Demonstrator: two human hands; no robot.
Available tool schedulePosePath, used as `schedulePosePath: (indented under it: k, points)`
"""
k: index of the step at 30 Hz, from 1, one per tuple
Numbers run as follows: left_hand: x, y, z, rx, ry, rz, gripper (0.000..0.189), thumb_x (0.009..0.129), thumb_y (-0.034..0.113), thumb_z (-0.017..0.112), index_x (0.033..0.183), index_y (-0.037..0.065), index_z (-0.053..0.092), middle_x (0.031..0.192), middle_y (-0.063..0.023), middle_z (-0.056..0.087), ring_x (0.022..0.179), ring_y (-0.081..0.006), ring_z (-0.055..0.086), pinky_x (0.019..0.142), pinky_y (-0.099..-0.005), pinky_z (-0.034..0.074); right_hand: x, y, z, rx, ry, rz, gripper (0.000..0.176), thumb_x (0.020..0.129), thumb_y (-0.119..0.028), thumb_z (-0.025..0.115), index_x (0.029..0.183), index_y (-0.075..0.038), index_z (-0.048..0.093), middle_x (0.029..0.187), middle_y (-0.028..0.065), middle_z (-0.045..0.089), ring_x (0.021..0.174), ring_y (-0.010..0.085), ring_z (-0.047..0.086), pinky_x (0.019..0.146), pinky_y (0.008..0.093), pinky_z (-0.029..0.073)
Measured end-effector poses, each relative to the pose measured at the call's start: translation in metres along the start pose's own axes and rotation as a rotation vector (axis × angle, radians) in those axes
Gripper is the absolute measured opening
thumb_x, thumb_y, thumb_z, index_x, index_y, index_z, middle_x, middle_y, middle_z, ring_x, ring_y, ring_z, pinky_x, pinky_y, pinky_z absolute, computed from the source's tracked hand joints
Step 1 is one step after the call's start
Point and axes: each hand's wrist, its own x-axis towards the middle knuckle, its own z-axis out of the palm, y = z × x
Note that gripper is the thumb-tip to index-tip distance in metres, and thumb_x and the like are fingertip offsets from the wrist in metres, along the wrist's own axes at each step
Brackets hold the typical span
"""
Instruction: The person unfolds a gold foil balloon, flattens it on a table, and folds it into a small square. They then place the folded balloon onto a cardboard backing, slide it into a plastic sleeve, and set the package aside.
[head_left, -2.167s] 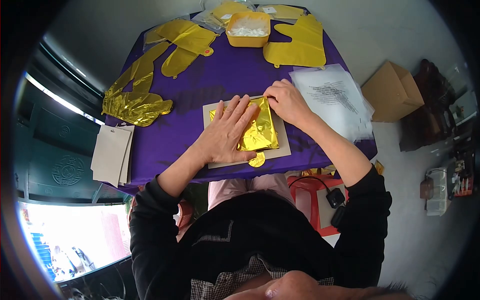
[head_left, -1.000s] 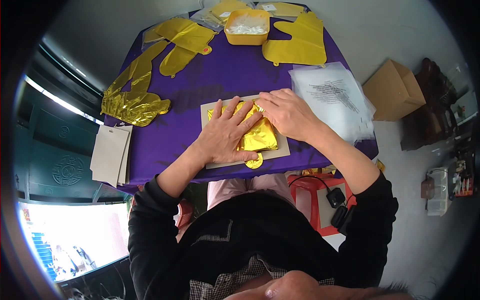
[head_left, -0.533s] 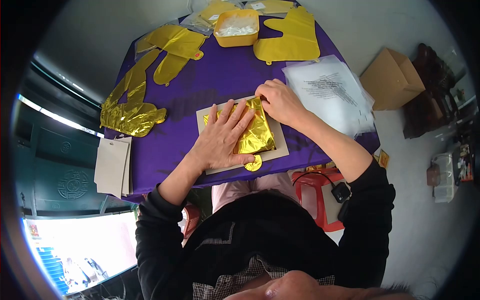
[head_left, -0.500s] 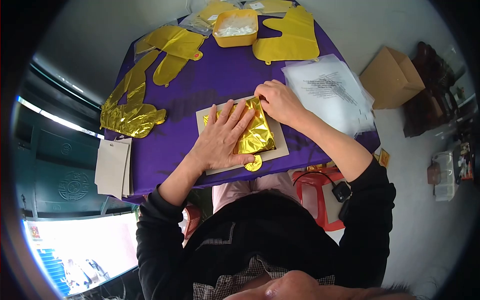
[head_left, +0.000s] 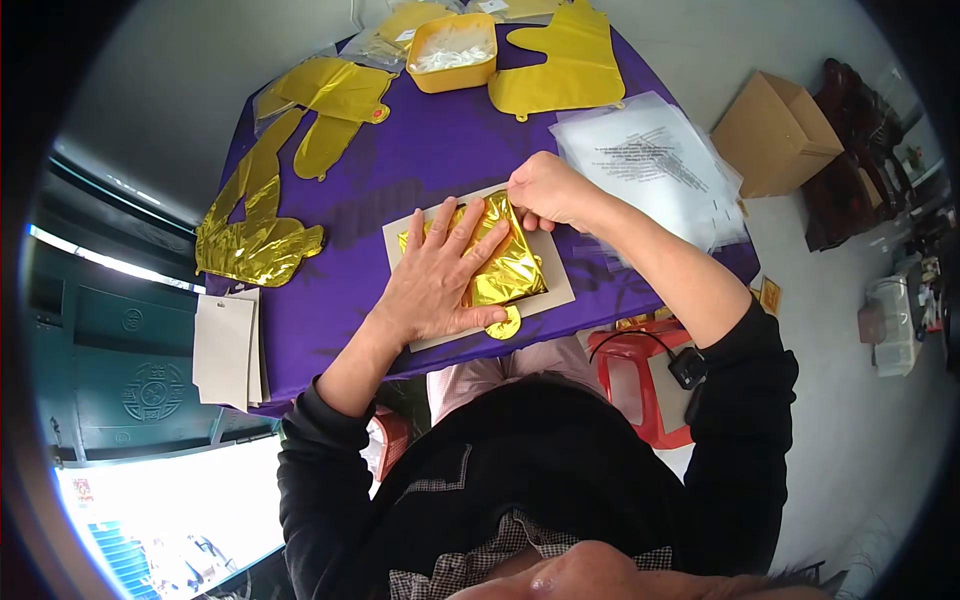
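A folded gold foil balloon [head_left: 517, 265] lies on a beige card [head_left: 560, 290] near the front of the purple-covered table. My left hand [head_left: 437, 275] rests flat on the foil with its fingers spread, covering much of its left side. Past my left thumb, a round gold tab [head_left: 506, 324] sticks out at the near edge. My right hand [head_left: 550, 192] is curled at the far right corner of the foil, thumb and fingers pinched on its edge. The exact grip of those fingertips is partly hidden.
Unfolded gold foil balloons [head_left: 570, 62] lie at the back and left [head_left: 255, 245]. A yellow tub [head_left: 453, 75] holds white pieces. Printed clear bags [head_left: 650, 165] are stacked at right, beige cards [head_left: 228, 345] at the front left corner. A red stool [head_left: 630, 385] stands below the table edge.
My view has shifted slightly. My left hand stays flat on the foil, while my right hand has turned a little at the far corner, its fingers more curled.
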Motion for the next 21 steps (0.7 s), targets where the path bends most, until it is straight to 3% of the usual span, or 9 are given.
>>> schedulePosePath:
  k: [5,7,11,13,17,19,21]
  points:
    - [0.001,0.002,-0.001,0.002,-0.007,-0.009,0.102,0.073,0.088,0.044,0.153,0.026,0.033,0.155,-0.0185,0.030,0.142,-0.0443,0.025,0.112,-0.0654,0.019,-0.008,-0.013,-0.005,0.175,-0.052,0.106,0.021,0.089,-0.012,0.059,0.077,0.005,0.064,0.064,0.0047,0.060,0.047,0.0123,0.056,0.037,0.0249,0.039]
    - [0.001,0.002,-0.001,0.005,-0.008,-0.009,0.102,0.072,0.089,0.044,0.152,0.025,0.034,0.155,-0.0183,0.030,0.142,-0.0443,0.025,0.112,-0.0655,0.019,-0.011,-0.016,-0.002,0.040,-0.058,0.005,0.023,0.089,-0.015,0.062,0.077,0.004,0.065,0.064,0.0050,0.060,0.045,0.0127,0.055,0.036,0.0252,0.038]
    - [0.002,0.002,-0.001,0.009,-0.011,-0.008,0.102,0.072,0.089,0.043,0.152,0.026,0.035,0.154,-0.0176,0.032,0.142,-0.0446,0.026,0.112,-0.0659,0.019,0.006,-0.003,0.004,-0.052,-0.021,0.043,0.024,0.088,-0.019,0.065,0.077,0.003,0.066,0.060,0.0040,0.057,0.046,0.0125,0.055,0.036,0.0250,0.037]
    - [0.002,0.002,-0.001,0.014,-0.008,-0.008,0.102,0.072,0.089,0.043,0.152,0.026,0.035,0.154,-0.0174,0.033,0.141,-0.0446,0.026,0.112,-0.0661,0.019,0.013,0.004,0.006,-0.160,0.046,-0.005,0.022,0.078,-0.016,0.066,0.074,0.005,0.067,0.057,0.0134,0.062,0.046,0.0207,0.061,0.043,0.0349,0.048]
    - [0.002,0.003,-0.003,0.011,-0.014,-0.010,0.101,0.072,0.089,0.044,0.152,0.027,0.036,0.153,-0.0176,0.033,0.141,-0.0448,0.026,0.112,-0.0657,0.019,0.018,0.003,0.009,-0.509,0.153,-0.190,0.019,0.076,-0.014,0.066,0.077,0.004,0.069,0.062,0.0154,0.067,0.056,0.0254,0.068,0.056,0.0383,0.054]
    - [0.003,0.003,-0.003,0.011,-0.016,-0.014,0.101,0.072,0.089,0.044,0.151,0.027,0.036,0.153,-0.0177,0.034,0.142,-0.0449,0.026,0.112,-0.0656,0.019,0.005,-0.020,0.008,-0.596,0.024,0.075,0.019,0.076,-0.014,0.065,0.078,0.004,0.070,0.068,0.0150,0.070,0.068,0.0269,0.071,0.064,0.0384,0.055]
    - [0.003,0.003,-0.003,0.001,-0.021,-0.016,0.101,0.072,0.089,0.045,0.151,0.026,0.037,0.153,-0.0178,0.033,0.142,-0.0451,0.026,0.113,-0.0654,0.019,-0.007,-0.032,0.008,-0.707,0.069,0.045,0.019,0.078,-0.016,0.066,0.078,0.003,0.069,0.069,0.0135,0.071,0.069,0.0277,0.072,0.063,0.0388,0.055]
